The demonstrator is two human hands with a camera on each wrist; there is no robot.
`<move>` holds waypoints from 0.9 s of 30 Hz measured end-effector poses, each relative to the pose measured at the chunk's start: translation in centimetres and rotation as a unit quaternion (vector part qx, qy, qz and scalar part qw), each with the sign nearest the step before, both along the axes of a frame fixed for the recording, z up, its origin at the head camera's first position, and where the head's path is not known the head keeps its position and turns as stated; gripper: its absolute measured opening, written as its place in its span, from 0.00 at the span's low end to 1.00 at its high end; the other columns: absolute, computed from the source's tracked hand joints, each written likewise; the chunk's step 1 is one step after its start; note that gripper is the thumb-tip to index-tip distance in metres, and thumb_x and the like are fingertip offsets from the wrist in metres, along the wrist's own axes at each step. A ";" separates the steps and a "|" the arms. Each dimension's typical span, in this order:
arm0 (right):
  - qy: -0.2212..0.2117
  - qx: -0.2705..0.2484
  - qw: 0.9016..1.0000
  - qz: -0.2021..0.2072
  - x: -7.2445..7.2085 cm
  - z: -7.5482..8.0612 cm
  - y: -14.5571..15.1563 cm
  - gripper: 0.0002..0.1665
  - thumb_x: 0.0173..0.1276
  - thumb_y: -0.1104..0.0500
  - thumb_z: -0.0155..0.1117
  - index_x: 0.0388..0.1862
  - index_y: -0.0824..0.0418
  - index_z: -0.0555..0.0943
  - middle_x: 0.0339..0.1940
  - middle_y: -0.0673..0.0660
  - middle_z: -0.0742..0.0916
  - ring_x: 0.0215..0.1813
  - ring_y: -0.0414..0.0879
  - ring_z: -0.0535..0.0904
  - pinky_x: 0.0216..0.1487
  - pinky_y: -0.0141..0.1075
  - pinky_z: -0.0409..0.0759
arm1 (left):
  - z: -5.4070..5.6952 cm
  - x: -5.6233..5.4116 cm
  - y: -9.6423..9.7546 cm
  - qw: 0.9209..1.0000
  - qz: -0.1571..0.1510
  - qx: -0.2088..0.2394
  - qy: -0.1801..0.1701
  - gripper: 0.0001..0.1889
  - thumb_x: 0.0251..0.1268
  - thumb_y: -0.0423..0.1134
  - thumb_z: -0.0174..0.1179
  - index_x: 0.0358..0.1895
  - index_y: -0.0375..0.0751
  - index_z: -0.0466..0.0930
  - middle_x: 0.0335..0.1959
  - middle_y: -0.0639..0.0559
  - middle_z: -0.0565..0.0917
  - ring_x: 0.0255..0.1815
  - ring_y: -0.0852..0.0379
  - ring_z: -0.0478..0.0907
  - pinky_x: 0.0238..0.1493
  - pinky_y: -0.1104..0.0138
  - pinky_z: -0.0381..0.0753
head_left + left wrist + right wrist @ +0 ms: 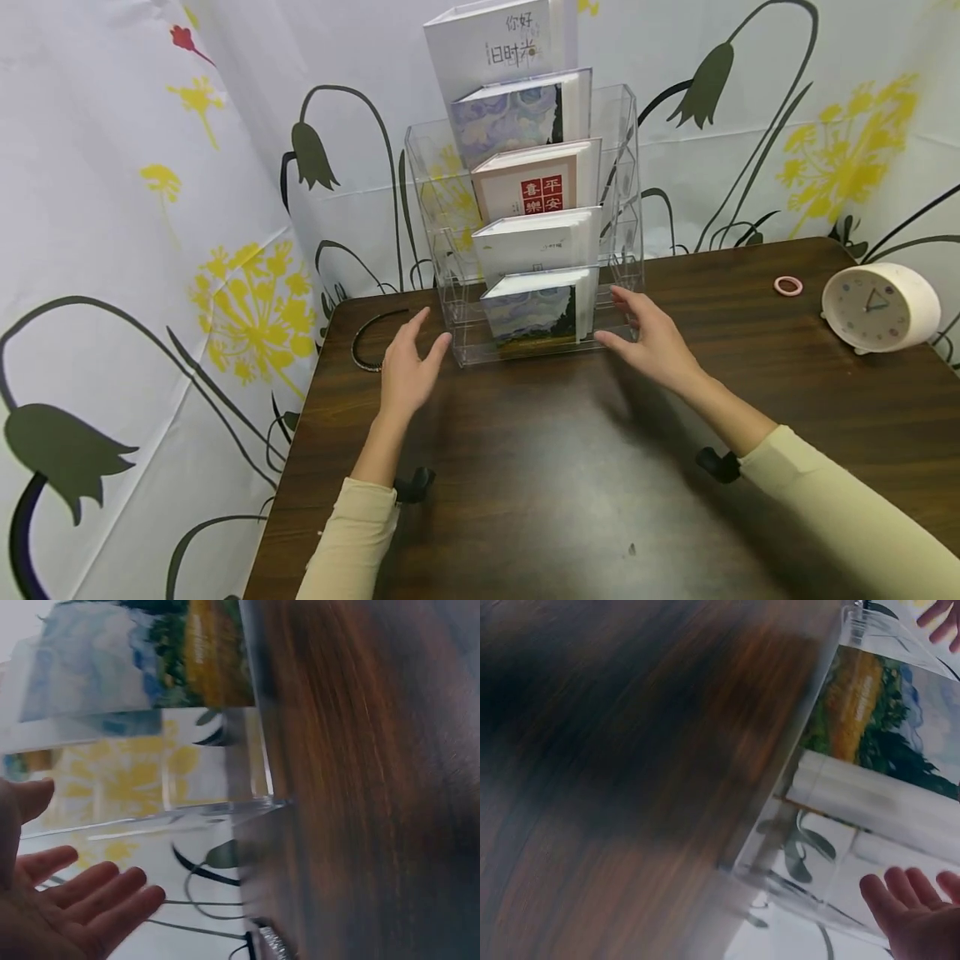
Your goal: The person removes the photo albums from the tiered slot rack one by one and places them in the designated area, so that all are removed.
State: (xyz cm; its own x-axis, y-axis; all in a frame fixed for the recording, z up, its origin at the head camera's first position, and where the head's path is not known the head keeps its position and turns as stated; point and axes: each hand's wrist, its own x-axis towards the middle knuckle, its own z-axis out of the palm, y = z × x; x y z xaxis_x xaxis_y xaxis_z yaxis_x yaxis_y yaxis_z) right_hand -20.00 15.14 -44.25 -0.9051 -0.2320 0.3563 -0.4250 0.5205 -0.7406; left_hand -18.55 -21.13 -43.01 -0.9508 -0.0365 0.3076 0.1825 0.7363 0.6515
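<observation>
A clear plastic tiered rack (462, 358) stands at the back of the table, holding a column of several books. The lowest book (534, 317) has a painted landscape cover. Above it are a white book (521, 250), a book with a red square of characters (517, 183), another painted-cover book (510, 121) and a tall white book (487, 50) on top. My left hand (405, 371) is at the rack's lower left corner, fingers spread and relaxed. At the lower right my right hand (656, 342) is likewise spread, thumb toward the lowest book. Both hands hold nothing.
A thin black curved band (367, 365) lies left of the rack, beside the left hand. On the right stand a cream round clock (873, 308) and a small pink ring (777, 287). The dark wooden table (555, 475) backs onto a flower-patterned curtain (247, 192).
</observation>
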 end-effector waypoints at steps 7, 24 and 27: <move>-0.031 -0.048 0.998 -0.033 -1.7 -0.3 -1.7 0.46 0.61 0.59 0.75 0.73 0.67 0.62 0.62 0.68 0.75 0.63 0.62 0.72 0.58 0.58 0.75 | -0.4 -4.0 0.8 0.993 0.020 0.113 0.001 0.26 0.73 0.49 0.56 0.69 0.43 0.70 0.63 0.45 0.77 0.54 0.47 0.81 0.55 0.51 0.78; -0.126 -0.054 0.990 -0.010 -4.7 -0.3 -2.0 0.34 0.59 0.54 0.77 0.58 0.67 0.74 0.52 0.65 0.82 0.56 0.60 0.79 0.56 0.51 0.79 | -0.5 -7.6 2.9 0.980 0.116 0.155 -0.036 0.20 0.70 0.48 0.60 0.58 0.42 0.80 0.47 0.45 0.85 0.47 0.48 0.81 0.51 0.54 0.76; -0.127 -0.039 0.991 -0.005 -5.3 -0.4 -2.3 0.31 0.57 0.54 0.78 0.53 0.67 0.75 0.50 0.65 0.83 0.53 0.59 0.81 0.52 0.50 0.81 | -0.8 -7.4 2.5 0.970 0.112 0.210 -0.055 0.20 0.70 0.50 0.61 0.57 0.40 0.80 0.49 0.43 0.84 0.48 0.47 0.79 0.47 0.53 0.82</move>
State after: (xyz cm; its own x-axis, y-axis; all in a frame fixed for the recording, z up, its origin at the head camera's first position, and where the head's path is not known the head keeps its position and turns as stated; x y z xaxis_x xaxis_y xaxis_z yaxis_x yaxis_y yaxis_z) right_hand -25.25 12.83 -44.64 -0.9699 -0.2042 0.1326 -0.2147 0.4610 -0.8610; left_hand -25.99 -18.67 -43.81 -0.9312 -0.3451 0.1176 -0.0392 0.4154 0.9088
